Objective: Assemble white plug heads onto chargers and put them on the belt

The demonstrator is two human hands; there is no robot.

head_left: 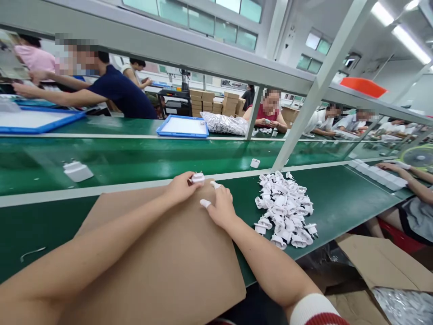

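Note:
My left hand (182,186) pinches a small white plug adapter (198,178) with metal pins at its top, over the far edge of a brown cardboard sheet (169,253). Just to the right, my right hand (221,205) is empty, its thumb and fingers apart, with white covers on the thumb tip and a fingertip. It hovers by the cardboard's right side, apart from the adapter. A heap of white plug parts (286,207) lies on the green table to the right of my right hand.
On the green belt beyond sit a white adapter (77,171) at left and another white piece (255,163). A slanted metal post (304,113) rises behind the heap. Blue-rimmed trays (183,126) stand farther back. At right are a co-worker's hands (392,167), white boxes and an open carton (389,262).

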